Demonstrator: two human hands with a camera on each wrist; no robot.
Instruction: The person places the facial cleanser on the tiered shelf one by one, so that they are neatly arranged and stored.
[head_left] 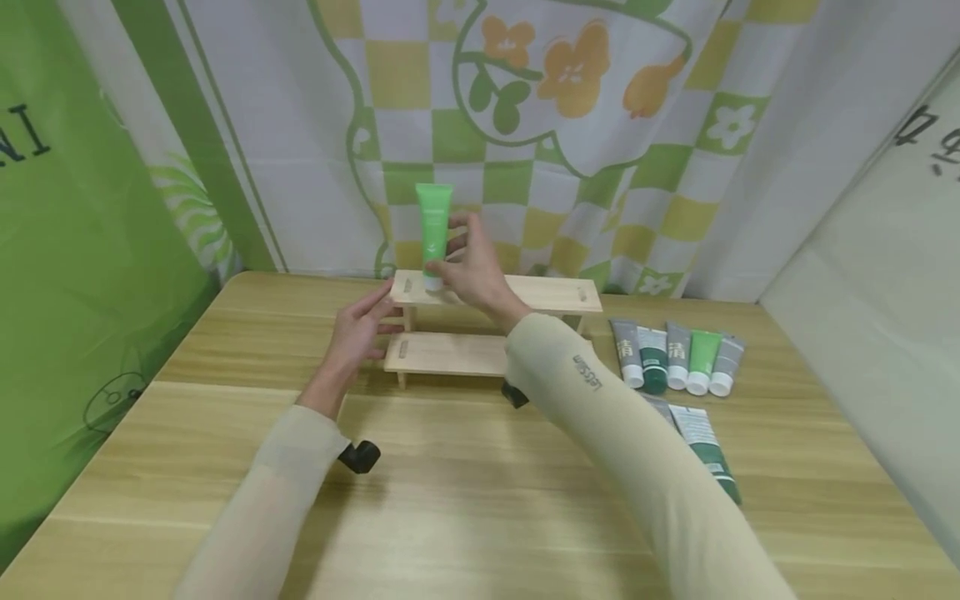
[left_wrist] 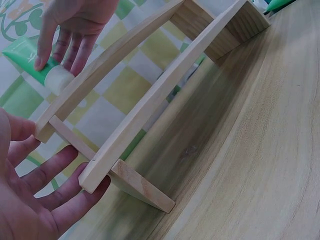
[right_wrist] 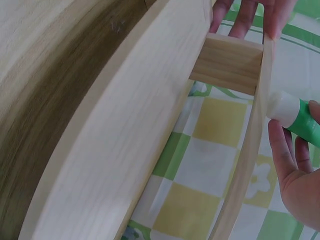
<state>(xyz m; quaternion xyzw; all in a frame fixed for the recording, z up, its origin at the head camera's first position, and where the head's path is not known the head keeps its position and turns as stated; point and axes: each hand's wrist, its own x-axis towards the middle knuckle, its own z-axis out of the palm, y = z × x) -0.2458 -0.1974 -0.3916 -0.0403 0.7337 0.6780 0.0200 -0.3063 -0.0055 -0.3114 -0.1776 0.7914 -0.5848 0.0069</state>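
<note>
A small two-tier wooden shelf (head_left: 491, 354) stands towards the back of the table. Over the left end of its upper board (head_left: 543, 293), my right hand (head_left: 476, 271) holds a green squeeze tube (head_left: 434, 221) upright, white cap (right_wrist: 283, 108) down. Thumb and fingers pinch the tube near the cap; whether the cap bears on the board I cannot tell. My left hand (head_left: 356, 333) is at the shelf's left end, its spread, fairly straight fingers (left_wrist: 75, 210) touching the ends of the boards.
Right of the shelf, several grey, green and dark-green tubes (head_left: 703, 358) lie in a row on the table (head_left: 450, 500). Nearer, another white-and-dark-green tube (head_left: 705, 442) lies beside a grey one, partly behind my right sleeve. A patterned curtain (head_left: 525, 192) hangs behind.
</note>
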